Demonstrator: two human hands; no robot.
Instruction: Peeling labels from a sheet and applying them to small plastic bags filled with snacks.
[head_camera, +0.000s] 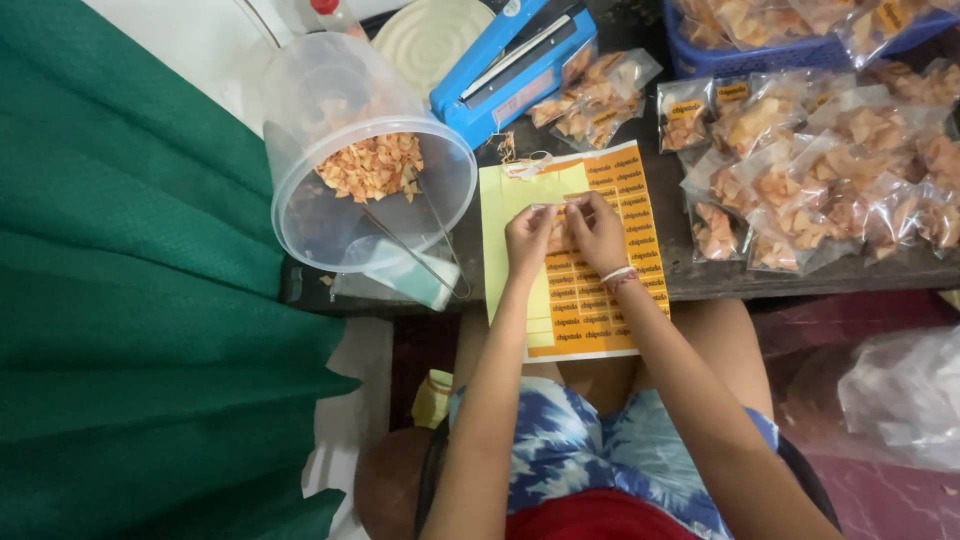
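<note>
My left hand (527, 238) and my right hand (597, 232) meet over a yellow sheet of orange stickers (600, 290) that lies on the dark table edge and hangs over my lap. Both hands pinch the top of a small clear packet of chips (560, 232), held between them just above the sheet. A band circles my right wrist. Part of the sheet's left column is bare yellow backing.
A tilted clear plastic tub (370, 160) with loose chips and metal tongs (420, 250) lies left of the sheet. A blue heat sealer (515, 65) sits behind. Several filled chip packets (830, 170) cover the table at right, with a blue basket (700, 60) beyond. Green cloth (130, 300) hangs at left.
</note>
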